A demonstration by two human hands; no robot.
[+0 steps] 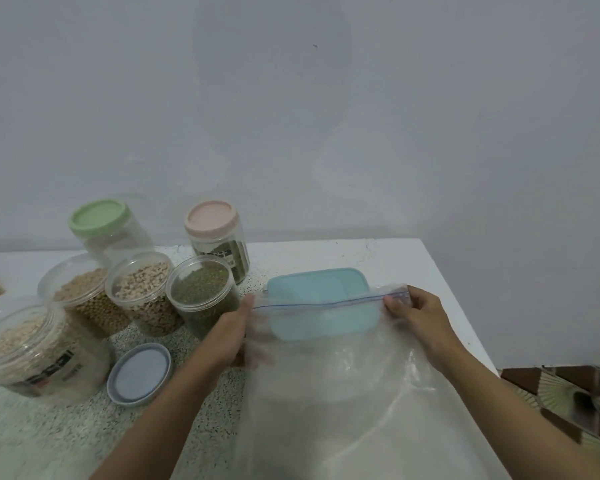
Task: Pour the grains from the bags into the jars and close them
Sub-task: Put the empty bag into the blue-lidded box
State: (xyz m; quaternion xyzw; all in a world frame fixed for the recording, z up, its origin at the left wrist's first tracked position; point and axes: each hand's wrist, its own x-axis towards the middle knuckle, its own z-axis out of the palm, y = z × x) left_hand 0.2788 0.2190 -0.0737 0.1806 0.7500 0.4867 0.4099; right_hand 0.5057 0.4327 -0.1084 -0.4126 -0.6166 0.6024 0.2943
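Note:
A large clear zip bag (pixel 343 386) hangs in front of me, its blue zip line stretched level. My left hand (pixel 231 336) grips the bag's left end and my right hand (pixel 414 311) pinches its right end. The bag looks empty. To the left stand several lidless jars: one with green beans (pixel 201 294), one with pale speckled beans (pixel 142 289), one with tan beans (pixel 80 289) and one with whitish grain (pixel 25 344). Behind them are a jar with a green lid (pixel 106 228) and a jar with a pink lid (pixel 215 237).
A light blue rectangular lid (pixel 321 285) lies on the speckled counter (pixel 174 344) behind the bag. A round grey-blue lid (pixel 139 374) lies near the front jars. The counter's right edge (pixel 465 306) drops to a patterned floor. A plain wall stands behind.

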